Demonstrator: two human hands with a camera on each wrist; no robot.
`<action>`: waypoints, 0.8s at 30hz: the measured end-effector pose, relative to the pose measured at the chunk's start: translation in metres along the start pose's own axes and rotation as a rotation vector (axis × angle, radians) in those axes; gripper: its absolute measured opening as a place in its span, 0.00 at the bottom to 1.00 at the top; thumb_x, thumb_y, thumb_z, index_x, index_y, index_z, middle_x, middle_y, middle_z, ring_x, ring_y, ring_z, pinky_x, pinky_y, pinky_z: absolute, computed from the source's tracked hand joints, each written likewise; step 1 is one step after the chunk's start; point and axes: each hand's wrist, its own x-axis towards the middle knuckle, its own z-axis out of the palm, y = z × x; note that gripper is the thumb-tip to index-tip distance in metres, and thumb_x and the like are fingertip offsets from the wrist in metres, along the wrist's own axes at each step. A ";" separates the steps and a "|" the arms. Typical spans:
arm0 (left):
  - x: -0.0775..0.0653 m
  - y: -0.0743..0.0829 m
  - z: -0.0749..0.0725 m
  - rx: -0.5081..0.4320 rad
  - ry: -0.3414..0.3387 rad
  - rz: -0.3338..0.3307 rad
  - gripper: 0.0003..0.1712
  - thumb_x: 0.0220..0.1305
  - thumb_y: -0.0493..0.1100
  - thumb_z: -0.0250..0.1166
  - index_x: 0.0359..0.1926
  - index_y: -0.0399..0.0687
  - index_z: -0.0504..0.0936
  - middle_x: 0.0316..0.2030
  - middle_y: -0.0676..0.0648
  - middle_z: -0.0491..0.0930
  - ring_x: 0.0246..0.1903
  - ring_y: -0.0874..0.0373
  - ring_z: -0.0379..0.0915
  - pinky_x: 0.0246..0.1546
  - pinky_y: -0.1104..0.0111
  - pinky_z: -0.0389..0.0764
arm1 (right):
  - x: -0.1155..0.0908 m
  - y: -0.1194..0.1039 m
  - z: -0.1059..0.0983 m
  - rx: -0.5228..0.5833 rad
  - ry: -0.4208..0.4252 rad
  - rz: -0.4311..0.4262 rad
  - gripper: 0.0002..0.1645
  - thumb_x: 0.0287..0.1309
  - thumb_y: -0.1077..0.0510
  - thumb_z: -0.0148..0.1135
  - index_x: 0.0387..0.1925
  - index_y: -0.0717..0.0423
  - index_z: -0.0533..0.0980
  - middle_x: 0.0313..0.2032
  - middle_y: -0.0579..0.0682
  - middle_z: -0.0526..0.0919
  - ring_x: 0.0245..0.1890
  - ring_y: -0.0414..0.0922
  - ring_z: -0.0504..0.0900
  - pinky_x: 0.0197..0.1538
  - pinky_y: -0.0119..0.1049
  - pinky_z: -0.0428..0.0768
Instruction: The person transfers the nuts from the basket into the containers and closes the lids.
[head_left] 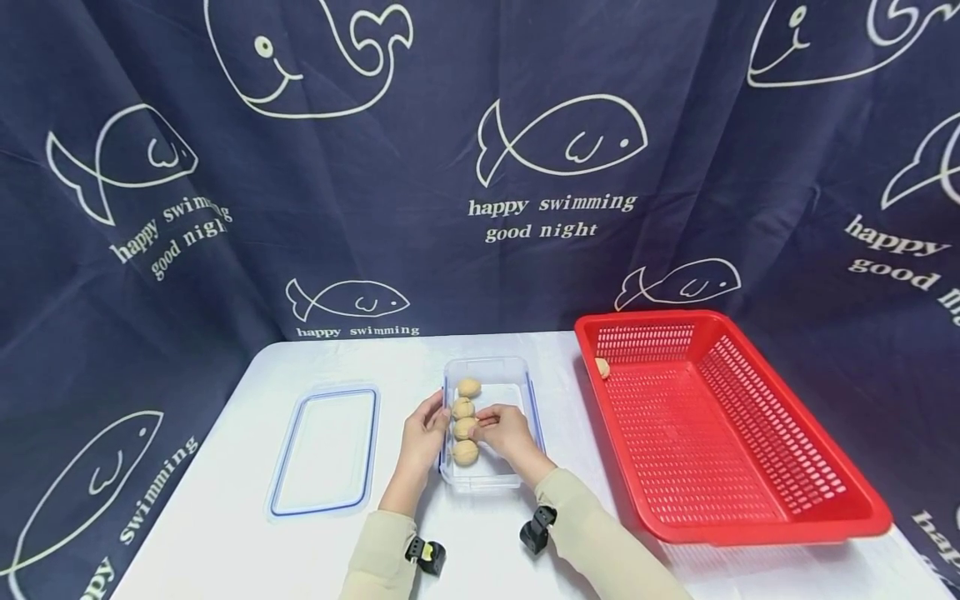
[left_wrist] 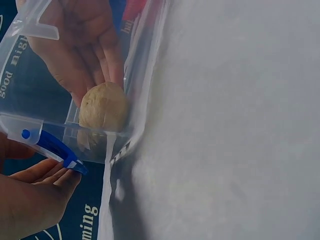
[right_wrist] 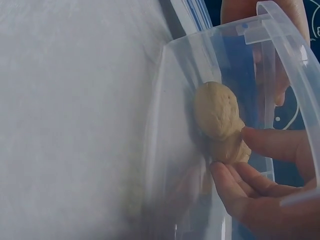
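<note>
Walnuts [head_left: 465,452], five in view: four in a row inside one clear plastic container [head_left: 480,482], hugging its left wall, and a single one over in the basket [head_left: 750,532], tucked against its left side! Into the row we go, and the right hand [head_left: 510,430] has the action, thumb and fingertips closed in a pinch on the third nut from the far end. Left hand [head_left: 422,435] is on the container's outer left side, fingers partly extended by a blue flap [left_wrist: 52,145]; whether it truly grips that wall, I cannot tell.

Look at those shells: pale tan, rounded, lightly wrinkled, with a seam showing on some. Three nuts sit close together; the farthest stands slightly apart. Round about them, smooth see-through walls, rounded corners, blue strips down the long sides. One matching lid [head_left: 324,454] lies flat to the left, a rounded rectangle with a blue border. Out right, one big basket, bright red plastic, its sides pierced with rows of slots. Two beige sleeves [head_left: 382,550], two black wrist cameras [head_left: 536,531], one white-covered table [head_left: 210,517], and behind it all a dark blue curtain [head_left: 435,167] with pale outlined fish.
</note>
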 end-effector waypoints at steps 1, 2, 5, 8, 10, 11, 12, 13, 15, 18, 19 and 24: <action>0.001 -0.003 0.000 -0.001 0.001 0.001 0.25 0.71 0.34 0.53 0.66 0.30 0.65 0.62 0.30 0.67 0.63 0.39 0.65 0.64 0.55 0.69 | 0.000 0.000 0.000 0.002 -0.001 -0.005 0.15 0.47 0.69 0.70 0.39 0.71 0.79 0.30 0.57 0.84 0.29 0.43 0.82 0.34 0.32 0.84; 0.004 -0.008 0.000 -0.003 0.002 -0.001 0.25 0.71 0.35 0.53 0.66 0.31 0.65 0.62 0.30 0.68 0.63 0.40 0.65 0.65 0.56 0.69 | -0.001 0.000 -0.001 -0.001 -0.002 -0.008 0.15 0.47 0.69 0.70 0.39 0.71 0.79 0.31 0.56 0.84 0.29 0.43 0.82 0.34 0.32 0.84; 0.007 -0.017 -0.001 -0.001 0.005 -0.004 0.25 0.71 0.37 0.54 0.66 0.34 0.67 0.62 0.32 0.69 0.62 0.41 0.66 0.65 0.56 0.69 | -0.001 -0.003 -0.004 -0.028 0.004 -0.063 0.17 0.47 0.69 0.69 0.41 0.72 0.78 0.32 0.58 0.84 0.31 0.47 0.83 0.35 0.34 0.85; 0.007 -0.017 -0.002 -0.004 0.006 -0.006 0.25 0.71 0.37 0.55 0.65 0.34 0.67 0.62 0.33 0.69 0.62 0.41 0.66 0.65 0.56 0.69 | -0.002 -0.013 -0.010 -0.053 0.018 -0.137 0.17 0.48 0.69 0.68 0.42 0.73 0.78 0.33 0.60 0.84 0.34 0.50 0.84 0.38 0.36 0.85; 0.007 -0.017 -0.002 -0.006 0.007 -0.004 0.25 0.70 0.37 0.55 0.65 0.34 0.67 0.62 0.32 0.69 0.62 0.41 0.66 0.65 0.56 0.69 | -0.001 -0.023 -0.014 -0.056 0.021 -0.186 0.17 0.50 0.68 0.67 0.43 0.73 0.78 0.34 0.62 0.84 0.35 0.52 0.84 0.39 0.37 0.86; 0.007 -0.016 -0.002 -0.011 0.008 -0.006 0.25 0.70 0.37 0.55 0.65 0.34 0.67 0.62 0.32 0.69 0.62 0.41 0.66 0.65 0.56 0.69 | -0.001 -0.029 -0.016 -0.053 0.019 -0.210 0.17 0.51 0.68 0.66 0.44 0.74 0.78 0.35 0.62 0.84 0.36 0.53 0.84 0.39 0.37 0.86; 0.007 -0.016 -0.002 -0.015 0.008 -0.009 0.24 0.70 0.36 0.55 0.65 0.34 0.67 0.62 0.32 0.69 0.62 0.41 0.66 0.65 0.56 0.69 | 0.000 -0.036 -0.019 -0.042 0.018 -0.221 0.17 0.52 0.68 0.66 0.45 0.73 0.78 0.35 0.62 0.84 0.36 0.53 0.84 0.40 0.37 0.86; 0.008 -0.016 -0.002 -0.017 0.008 -0.009 0.24 0.70 0.36 0.55 0.65 0.33 0.67 0.62 0.32 0.69 0.62 0.41 0.66 0.65 0.56 0.69 | 0.000 -0.043 -0.022 -0.037 0.017 -0.240 0.17 0.53 0.67 0.66 0.45 0.73 0.78 0.36 0.62 0.84 0.37 0.53 0.84 0.40 0.37 0.86; 0.008 -0.016 -0.003 -0.020 0.007 -0.005 0.24 0.70 0.36 0.54 0.65 0.33 0.67 0.62 0.32 0.69 0.63 0.40 0.66 0.65 0.56 0.69 | 0.001 -0.059 -0.028 -0.029 0.020 -0.273 0.17 0.55 0.66 0.65 0.46 0.72 0.78 0.37 0.62 0.85 0.38 0.53 0.84 0.41 0.38 0.86; 0.009 -0.016 -0.003 -0.008 0.010 0.004 0.24 0.70 0.36 0.54 0.65 0.32 0.67 0.62 0.32 0.69 0.63 0.41 0.66 0.65 0.56 0.69 | 0.003 -0.082 -0.038 -0.030 0.025 -0.322 0.17 0.58 0.64 0.64 0.47 0.70 0.79 0.40 0.61 0.85 0.39 0.53 0.84 0.43 0.39 0.85; 0.009 -0.016 -0.003 -0.004 0.010 0.008 0.24 0.70 0.36 0.54 0.65 0.32 0.67 0.62 0.32 0.69 0.63 0.40 0.66 0.65 0.56 0.69 | 0.003 -0.089 -0.041 -0.036 0.027 -0.343 0.17 0.59 0.63 0.63 0.47 0.70 0.79 0.40 0.61 0.85 0.40 0.53 0.84 0.44 0.39 0.85; 0.008 -0.015 -0.003 0.009 0.009 0.003 0.24 0.70 0.36 0.54 0.65 0.33 0.67 0.62 0.32 0.69 0.62 0.41 0.66 0.64 0.56 0.70 | 0.007 -0.118 -0.060 -0.021 0.032 -0.438 0.15 0.59 0.64 0.63 0.47 0.69 0.79 0.41 0.61 0.85 0.41 0.53 0.85 0.46 0.39 0.85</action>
